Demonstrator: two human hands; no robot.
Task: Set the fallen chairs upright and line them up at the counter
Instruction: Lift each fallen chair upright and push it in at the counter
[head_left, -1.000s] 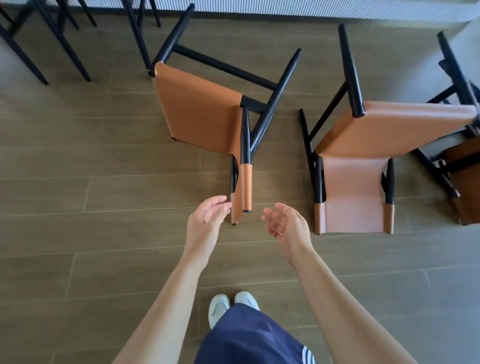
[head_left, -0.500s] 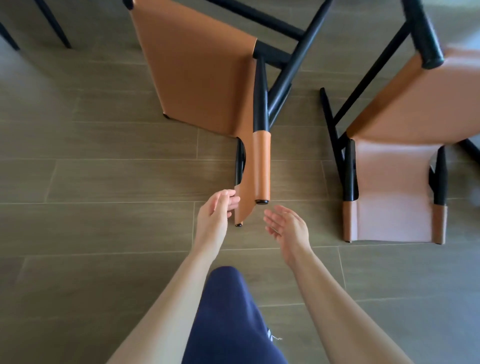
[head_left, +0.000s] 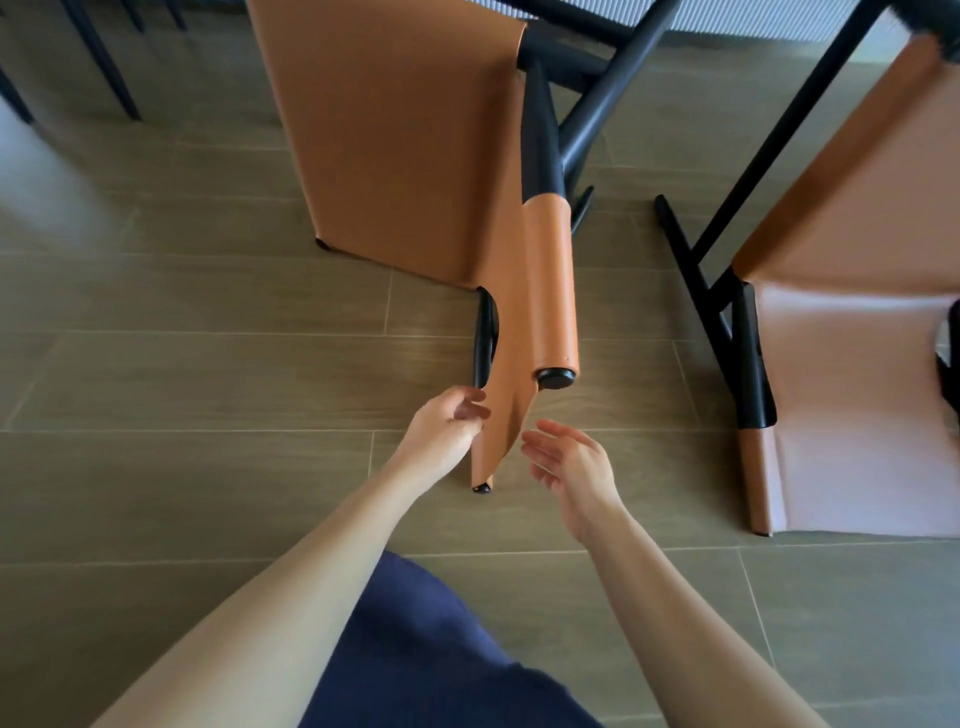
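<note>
A fallen chair (head_left: 395, 135) with tan leather and a black frame lies on its side on the floor ahead of me. Its backrest (head_left: 524, 338) points toward me. My left hand (head_left: 447, 426) is at the left edge of that backrest, fingers loosely curled and touching the leather. My right hand (head_left: 569, 460) hovers just right of the backrest's lower end, fingers spread, holding nothing. A second fallen chair (head_left: 852, 395) of the same kind lies on its back at the right, its legs pointing away.
Thin black legs of other chairs (head_left: 104, 67) stand at the top left. A pale ribbed counter base (head_left: 753, 21) runs along the top edge. The floor is grey wood-look planks (head_left: 208, 374). My dark blue shorts (head_left: 431, 649) fill the bottom centre.
I have leaned down and closer, so both chairs look larger. Both hands have reached forward to the near chair's backrest, the left one now touching its edge.
</note>
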